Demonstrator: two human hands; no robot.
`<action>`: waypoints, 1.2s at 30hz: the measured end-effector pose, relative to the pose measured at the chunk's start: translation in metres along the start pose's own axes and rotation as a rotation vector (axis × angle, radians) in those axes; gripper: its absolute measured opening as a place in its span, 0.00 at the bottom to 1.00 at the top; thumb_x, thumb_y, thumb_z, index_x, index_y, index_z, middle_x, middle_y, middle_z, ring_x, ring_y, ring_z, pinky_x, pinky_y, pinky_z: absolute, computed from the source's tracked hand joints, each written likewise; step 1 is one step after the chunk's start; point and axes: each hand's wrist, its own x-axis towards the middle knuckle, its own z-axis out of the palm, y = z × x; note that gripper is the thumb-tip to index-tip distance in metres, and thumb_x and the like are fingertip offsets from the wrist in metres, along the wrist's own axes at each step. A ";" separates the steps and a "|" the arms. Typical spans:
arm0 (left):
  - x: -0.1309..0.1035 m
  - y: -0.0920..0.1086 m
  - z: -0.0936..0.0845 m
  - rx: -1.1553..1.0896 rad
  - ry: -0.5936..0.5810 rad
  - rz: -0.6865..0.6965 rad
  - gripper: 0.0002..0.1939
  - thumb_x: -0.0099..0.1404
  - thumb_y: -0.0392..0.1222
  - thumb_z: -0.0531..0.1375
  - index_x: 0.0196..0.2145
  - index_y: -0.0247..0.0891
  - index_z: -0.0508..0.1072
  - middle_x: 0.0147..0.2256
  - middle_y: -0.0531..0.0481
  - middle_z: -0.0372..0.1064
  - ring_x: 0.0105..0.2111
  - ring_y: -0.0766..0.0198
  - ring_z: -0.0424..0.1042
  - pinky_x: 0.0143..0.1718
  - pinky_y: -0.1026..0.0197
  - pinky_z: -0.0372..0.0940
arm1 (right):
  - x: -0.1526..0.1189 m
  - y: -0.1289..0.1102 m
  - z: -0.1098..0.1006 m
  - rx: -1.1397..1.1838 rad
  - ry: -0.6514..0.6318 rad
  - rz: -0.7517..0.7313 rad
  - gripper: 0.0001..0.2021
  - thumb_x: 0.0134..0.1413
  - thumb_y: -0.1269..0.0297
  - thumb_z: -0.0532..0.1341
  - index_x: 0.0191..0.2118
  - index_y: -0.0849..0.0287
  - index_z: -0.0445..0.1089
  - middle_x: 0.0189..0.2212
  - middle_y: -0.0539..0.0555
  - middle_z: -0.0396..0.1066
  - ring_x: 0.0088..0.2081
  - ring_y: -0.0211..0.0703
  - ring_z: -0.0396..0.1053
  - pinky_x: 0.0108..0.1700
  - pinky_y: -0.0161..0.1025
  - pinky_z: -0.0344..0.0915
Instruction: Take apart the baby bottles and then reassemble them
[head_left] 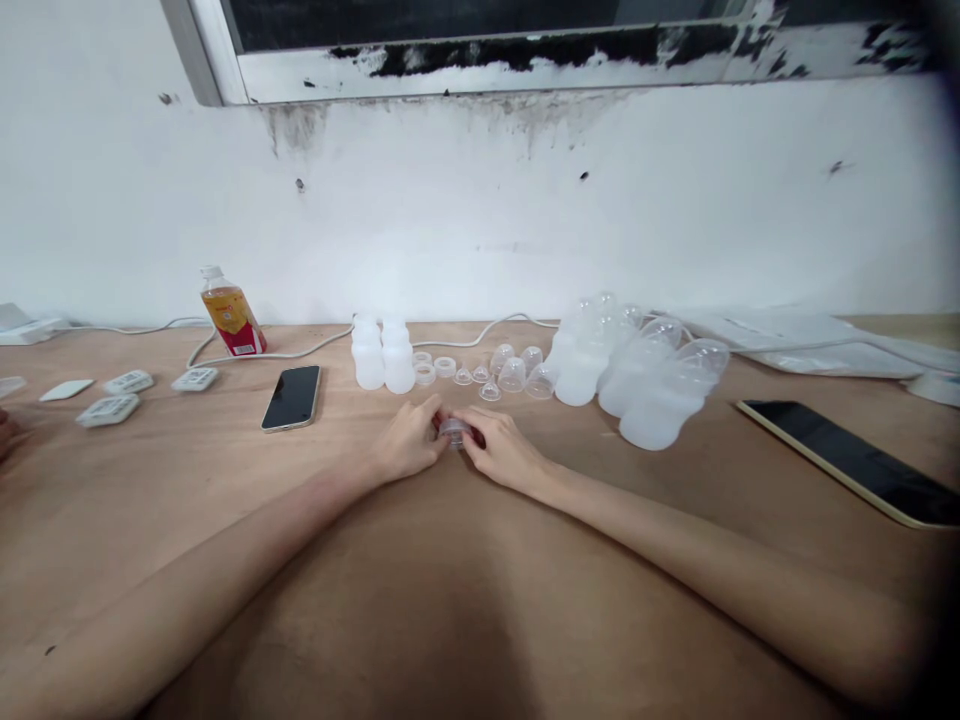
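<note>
My left hand (411,438) and my right hand (501,448) meet over the middle of the table. Between their fingertips they grip a small clear round piece, which looks like a baby bottle collar (454,430); fingers cover its sides, and I cannot tell whether a nipple sits in it. Just beyond lie several pale rings (445,367), several clear bottle nipples (490,391) and several clear dome caps (512,375). Frosted white bottles (398,358) without caps stand behind my left hand. To the right, several bottles topped with clear domes (651,415) stand grouped.
A black phone (291,398) lies left, a larger dark phone or tablet (855,460) right. Farther left are a drink bottle (233,315), small white labelled boxes (109,410) and part of another person's hand (7,432). A white cable (300,352) and plastic bags (810,340) lie along the wall.
</note>
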 end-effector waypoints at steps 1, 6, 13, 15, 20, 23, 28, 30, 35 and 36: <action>0.000 0.001 0.002 0.005 0.016 -0.003 0.02 0.52 0.36 0.53 0.27 0.38 0.62 0.24 0.54 0.64 0.25 0.66 0.65 0.24 0.66 0.56 | 0.000 0.000 0.000 0.002 0.005 0.003 0.13 0.47 0.77 0.48 0.38 0.61 0.64 0.30 0.54 0.66 0.31 0.38 0.62 0.35 0.35 0.59; 0.000 0.001 0.006 0.055 0.043 -0.008 0.04 0.52 0.33 0.52 0.28 0.38 0.61 0.19 0.55 0.61 0.20 0.66 0.62 0.20 0.66 0.53 | -0.001 0.001 -0.001 0.007 0.014 -0.010 0.11 0.50 0.74 0.48 0.38 0.61 0.64 0.31 0.54 0.67 0.32 0.39 0.63 0.35 0.36 0.59; -0.006 -0.001 0.003 -0.034 0.068 0.022 0.05 0.55 0.34 0.52 0.32 0.37 0.62 0.28 0.51 0.67 0.28 0.64 0.67 0.28 0.64 0.60 | -0.001 0.001 -0.002 -0.003 0.024 -0.043 0.11 0.54 0.68 0.47 0.40 0.61 0.63 0.36 0.56 0.68 0.36 0.41 0.65 0.39 0.37 0.59; -0.007 0.000 0.003 -0.155 0.062 0.026 0.07 0.56 0.35 0.52 0.35 0.37 0.63 0.31 0.51 0.68 0.31 0.65 0.68 0.31 0.64 0.61 | 0.000 0.002 -0.002 0.020 0.067 -0.018 0.11 0.54 0.68 0.47 0.41 0.61 0.63 0.37 0.55 0.68 0.37 0.40 0.65 0.39 0.36 0.59; -0.005 0.003 0.005 -0.467 0.033 -0.037 0.09 0.60 0.39 0.49 0.37 0.35 0.64 0.33 0.48 0.68 0.33 0.66 0.69 0.34 0.64 0.64 | 0.000 0.003 -0.002 0.082 0.123 0.072 0.10 0.54 0.67 0.47 0.39 0.60 0.63 0.31 0.52 0.69 0.31 0.38 0.66 0.33 0.34 0.60; -0.004 0.005 0.009 -0.558 0.048 -0.085 0.09 0.60 0.40 0.49 0.37 0.34 0.64 0.33 0.47 0.68 0.32 0.67 0.69 0.35 0.63 0.65 | 0.000 0.002 -0.002 0.119 0.130 0.109 0.09 0.54 0.67 0.48 0.37 0.60 0.63 0.30 0.52 0.69 0.31 0.38 0.66 0.33 0.34 0.59; -0.002 0.006 0.012 -0.523 0.101 -0.137 0.08 0.58 0.39 0.51 0.33 0.33 0.66 0.31 0.47 0.69 0.31 0.65 0.70 0.33 0.63 0.66 | 0.002 0.002 0.000 0.179 0.125 0.183 0.08 0.52 0.67 0.48 0.31 0.61 0.62 0.25 0.52 0.68 0.27 0.37 0.64 0.30 0.34 0.59; -0.002 0.006 0.012 -0.498 0.113 -0.137 0.07 0.57 0.39 0.52 0.32 0.33 0.66 0.30 0.47 0.69 0.30 0.66 0.70 0.32 0.63 0.66 | 0.003 0.002 0.000 0.197 0.121 0.200 0.07 0.52 0.67 0.48 0.30 0.61 0.61 0.24 0.51 0.67 0.26 0.37 0.63 0.29 0.34 0.58; -0.002 0.008 0.011 -0.460 0.119 -0.134 0.07 0.57 0.38 0.52 0.31 0.33 0.66 0.28 0.48 0.69 0.28 0.67 0.70 0.30 0.65 0.65 | 0.002 0.001 -0.001 0.225 0.118 0.201 0.06 0.51 0.67 0.48 0.29 0.60 0.61 0.23 0.50 0.65 0.24 0.35 0.61 0.27 0.33 0.57; -0.002 0.008 0.011 -0.452 0.120 -0.135 0.06 0.56 0.38 0.52 0.30 0.33 0.66 0.28 0.49 0.69 0.28 0.67 0.70 0.29 0.65 0.65 | 0.002 0.000 0.000 0.226 0.119 0.195 0.06 0.51 0.68 0.48 0.29 0.60 0.61 0.23 0.50 0.65 0.24 0.35 0.61 0.27 0.32 0.56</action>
